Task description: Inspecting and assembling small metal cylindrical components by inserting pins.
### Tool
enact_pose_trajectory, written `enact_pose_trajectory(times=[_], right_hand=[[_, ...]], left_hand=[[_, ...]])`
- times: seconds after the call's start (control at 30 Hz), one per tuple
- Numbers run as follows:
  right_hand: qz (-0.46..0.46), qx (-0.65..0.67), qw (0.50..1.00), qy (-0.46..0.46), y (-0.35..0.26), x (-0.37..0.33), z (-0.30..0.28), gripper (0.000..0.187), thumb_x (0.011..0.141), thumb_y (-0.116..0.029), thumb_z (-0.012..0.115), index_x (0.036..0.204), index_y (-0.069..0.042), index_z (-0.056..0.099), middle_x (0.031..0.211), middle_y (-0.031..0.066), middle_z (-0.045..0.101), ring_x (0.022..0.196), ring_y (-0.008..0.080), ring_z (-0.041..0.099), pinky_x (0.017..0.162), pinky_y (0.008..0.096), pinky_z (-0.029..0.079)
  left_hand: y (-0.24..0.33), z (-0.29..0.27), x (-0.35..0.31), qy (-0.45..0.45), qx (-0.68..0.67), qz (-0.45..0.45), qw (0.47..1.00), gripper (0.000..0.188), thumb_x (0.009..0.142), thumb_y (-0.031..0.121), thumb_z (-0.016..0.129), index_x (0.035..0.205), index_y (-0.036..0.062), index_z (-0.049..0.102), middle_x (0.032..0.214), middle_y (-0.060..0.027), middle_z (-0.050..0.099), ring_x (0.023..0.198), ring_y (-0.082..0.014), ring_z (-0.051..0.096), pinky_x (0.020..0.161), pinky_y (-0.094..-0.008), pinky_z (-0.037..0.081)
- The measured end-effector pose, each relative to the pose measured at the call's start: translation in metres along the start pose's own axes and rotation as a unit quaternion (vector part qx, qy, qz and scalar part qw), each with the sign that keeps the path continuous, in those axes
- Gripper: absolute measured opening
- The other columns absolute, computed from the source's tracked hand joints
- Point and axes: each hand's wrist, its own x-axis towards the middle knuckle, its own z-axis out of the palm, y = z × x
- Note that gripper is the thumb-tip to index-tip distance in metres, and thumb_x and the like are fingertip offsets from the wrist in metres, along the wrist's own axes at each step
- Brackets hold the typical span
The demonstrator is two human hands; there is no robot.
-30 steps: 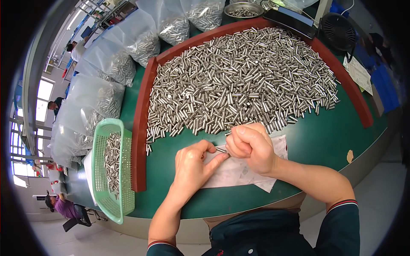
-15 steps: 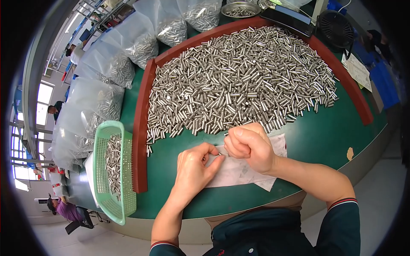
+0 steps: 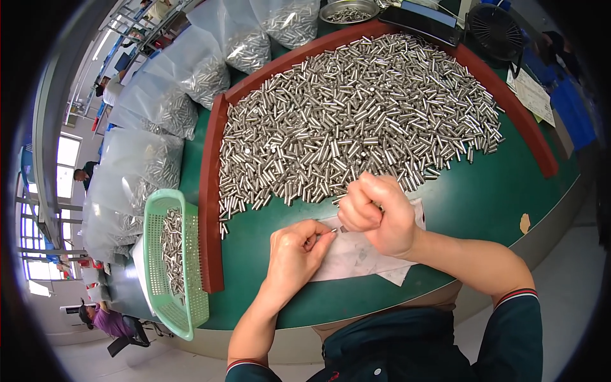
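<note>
My left hand [image 3: 304, 248] has thumb and forefinger nearly together on a small metal pin [image 3: 334, 230], whose end peeks past the tips, over the cloth [image 3: 356, 258]. My right hand [image 3: 380, 213], just right of it, is curled into a fist; whether pins are inside I cannot tell.

The pin looks smooth, so a pinch this near its end could let it slip or twist out. Dropped, it could roll off the cloth onto the counter [image 3: 471, 210]. My fist sits close to the pile [image 3: 363, 121] beyond both hands; a careless knuckle might push loose pins toward me. If I swung my left hand wide, my forearm could catch the red rail [image 3: 211, 210] or jog the basket [image 3: 196, 254] left of it.
</note>
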Motion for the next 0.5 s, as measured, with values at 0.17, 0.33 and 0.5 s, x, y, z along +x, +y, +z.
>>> enact_pose_trajectory(times=[0.17, 0.33, 0.5], right_hand=[[0.004, -0.016, 1.0, 0.003, 0.0047, 0.0002, -0.0011, 0.044, 0.091, -0.025, 0.03, 0.049, -0.011, 0.026, 0.043, -0.0033, 0.023, 0.04, 0.0084, 0.018, 0.041, 0.0245, 0.017], [0.002, -0.012, 1.0, 0.003, 0.0051, 0.0003, -0.0009, 0.044, 0.09, -0.025, 0.031, 0.049, -0.011, 0.027, 0.043, -0.0034, 0.022, 0.04, 0.0083, 0.018, 0.041, 0.0244, 0.017], [0.007, -0.009, 1.0, 0.011, 0.0064, 0.0, 0.0004, 0.043, 0.09, -0.025, 0.031, 0.049, -0.011, 0.026, 0.042, -0.0036, 0.022, 0.04, 0.0082, 0.018, 0.041, 0.0244, 0.017]], left_hand=[[0.0018, 0.0006, 0.0018, -0.013, -0.011, -0.012, 1.0, 0.007, 0.066, 0.002, 0.066, 0.07, -0.0003, 0.06, 0.05, -0.0075, 0.046, 0.041, -0.0157, 0.04, 0.041, -0.0274, 0.034], [0.0034, 0.0007, 0.0012, -0.009, -0.01, -0.001, 1.0, 0.006, 0.067, 0.001, 0.065, 0.07, -0.0002, 0.06, 0.053, -0.0092, 0.05, 0.043, -0.0168, 0.044, 0.043, -0.0274, 0.036], [0.004, -0.0002, 0.0, -0.006, -0.01, 0.007, 1.0, 0.006, 0.066, 0.0, 0.065, 0.07, -0.0002, 0.06, 0.056, -0.01, 0.053, 0.044, -0.0183, 0.046, 0.044, -0.0276, 0.037]])
